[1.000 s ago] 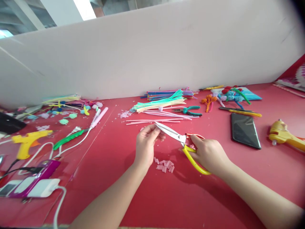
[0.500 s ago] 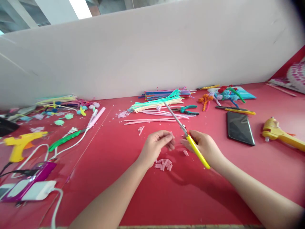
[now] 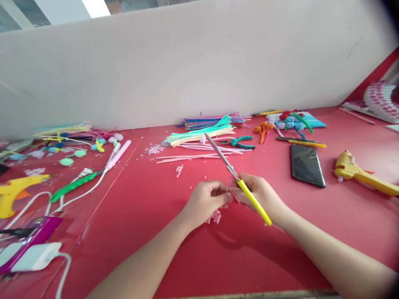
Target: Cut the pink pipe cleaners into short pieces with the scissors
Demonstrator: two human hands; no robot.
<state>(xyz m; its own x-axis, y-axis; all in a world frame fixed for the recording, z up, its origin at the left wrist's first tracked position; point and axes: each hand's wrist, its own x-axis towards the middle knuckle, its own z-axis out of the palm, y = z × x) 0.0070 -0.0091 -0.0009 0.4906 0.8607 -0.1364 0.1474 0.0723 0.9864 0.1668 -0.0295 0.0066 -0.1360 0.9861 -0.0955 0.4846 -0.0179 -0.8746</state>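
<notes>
Two bare hands, my left hand (image 3: 207, 200) and right hand (image 3: 262, 190), plus one pair of yellow-handled metal scissors (image 3: 245, 191). Two yellow plastic glue guns (image 3: 18, 187) (image 3: 363, 172), at my 9 and 3 o'clock. One flat black phone (image 3: 307, 166), 2ish. One pair of teal-and-black pliers (image 3: 235, 142), 12. One green-handled tool (image 3: 75, 187), 9. Small pink pieces (image 3: 215, 216) half hidden, can't count those lol.

I see bare red table (image 3: 149, 187) to pass over between the left hand (image 3: 207, 199) and the green tool (image 3: 74, 186). Farther back, pink sticks (image 3: 187, 158) and pliers (image 3: 238, 142) get in the way. Scissors (image 3: 254, 201) poke out past the right hand (image 3: 264, 196). There's a gap before the black phone (image 3: 308, 165).
</notes>
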